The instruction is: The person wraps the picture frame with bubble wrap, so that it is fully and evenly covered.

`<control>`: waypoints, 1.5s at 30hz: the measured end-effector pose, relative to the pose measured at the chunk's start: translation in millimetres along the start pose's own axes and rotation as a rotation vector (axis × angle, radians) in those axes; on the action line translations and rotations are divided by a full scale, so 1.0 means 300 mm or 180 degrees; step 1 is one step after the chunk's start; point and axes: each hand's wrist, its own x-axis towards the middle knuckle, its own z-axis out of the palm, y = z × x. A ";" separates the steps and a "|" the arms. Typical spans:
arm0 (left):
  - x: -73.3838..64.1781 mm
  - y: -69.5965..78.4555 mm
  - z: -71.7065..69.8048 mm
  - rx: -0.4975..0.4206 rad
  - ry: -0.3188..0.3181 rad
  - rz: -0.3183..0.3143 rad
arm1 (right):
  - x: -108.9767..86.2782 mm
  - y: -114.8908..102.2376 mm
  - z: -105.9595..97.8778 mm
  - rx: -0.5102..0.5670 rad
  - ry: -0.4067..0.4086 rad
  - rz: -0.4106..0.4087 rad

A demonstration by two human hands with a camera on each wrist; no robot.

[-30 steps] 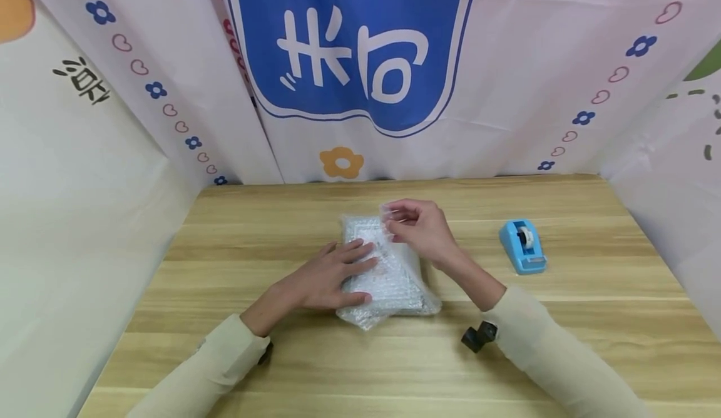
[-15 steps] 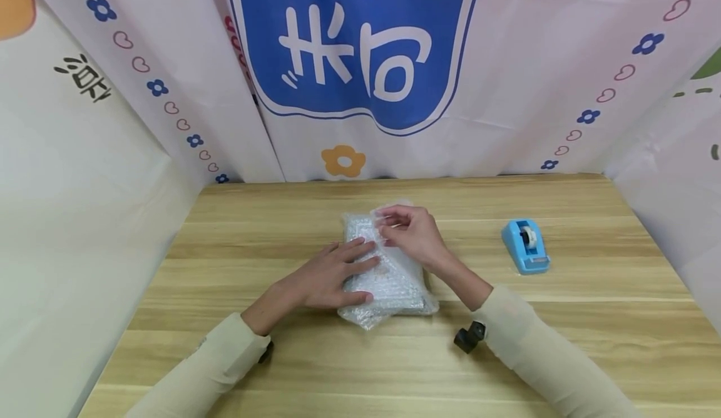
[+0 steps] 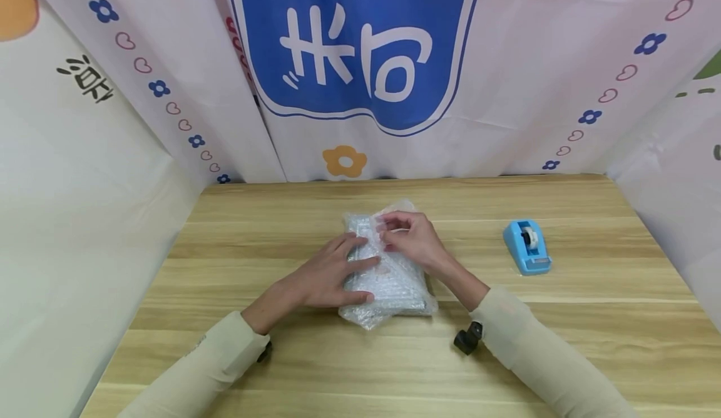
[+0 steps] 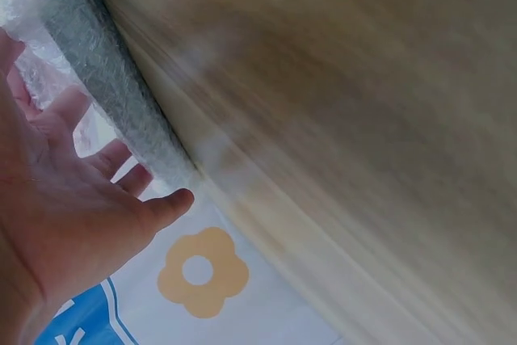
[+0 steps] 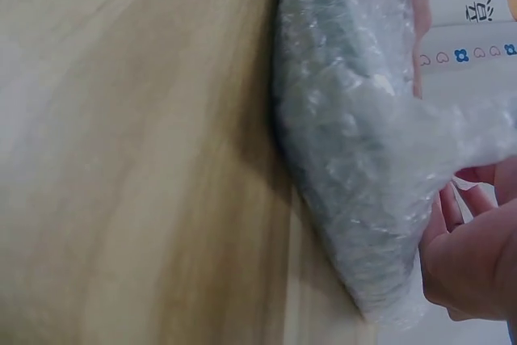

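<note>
Your left hand (image 3: 327, 275) rests, fingers spread, on the bubble-wrapped package (image 3: 391, 286); your right hand (image 3: 415, 240) pinches its upper plastic flap (image 5: 477, 132).

Right grip (image 3: 415, 240) shifted slightly left, bubble-wrap flap (image 3: 401, 269) drawn farther across package (image 3: 385, 293).

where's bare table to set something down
Bare patches of the table: left of the left hand, between the right hand and the blue tape dispenser, and in front between the sleeves. Crowded: the middle, where both hands touch the bubble-wrapped package.
</note>
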 end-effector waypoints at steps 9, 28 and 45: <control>-0.023 -0.022 -0.014 -0.0476 -0.0180 0.0023 | 0.006 0.033 0.000 -0.0162 -0.0053 0.0049; -0.033 -0.046 -0.021 -0.0633 -0.0177 -0.0013 | 0.013 0.047 0.006 -0.0237 -0.0120 0.0070; -0.060 -0.090 -0.045 -0.1130 -0.0138 -0.0093 | 0.007 0.037 -0.014 -0.0207 -0.0492 0.0271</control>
